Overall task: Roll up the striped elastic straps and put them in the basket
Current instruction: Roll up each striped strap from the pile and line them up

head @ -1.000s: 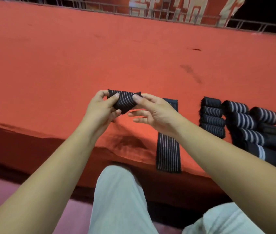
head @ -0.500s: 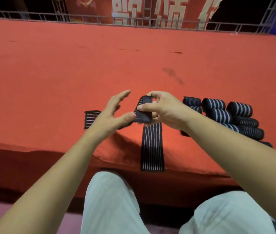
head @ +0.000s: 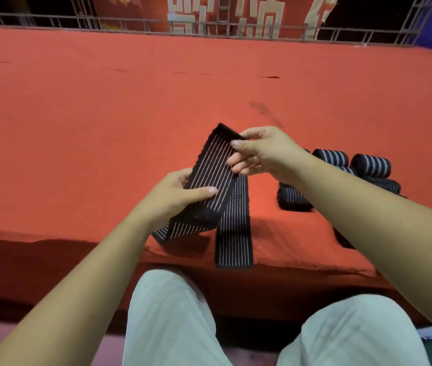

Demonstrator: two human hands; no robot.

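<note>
A black elastic strap with thin white stripes is stretched flat between both hands above the red table. My right hand pinches its far upper end. My left hand grips it lower down, thumb across the stripes; the strap's tail hangs below that hand. A second flat striped strap lies on the table under the hands and hangs over the front edge. Several rolled straps sit in a group at the right, partly hidden by my right forearm. No basket is visible.
The red cloth-covered table stretches far back to a metal railing with a red banner behind. The table's front edge runs just beyond my knees in light trousers.
The rolled strap held a second ago has come open into a flat length pulled between both hands. The view has shifted left, so the rolled group sits further right.
</note>
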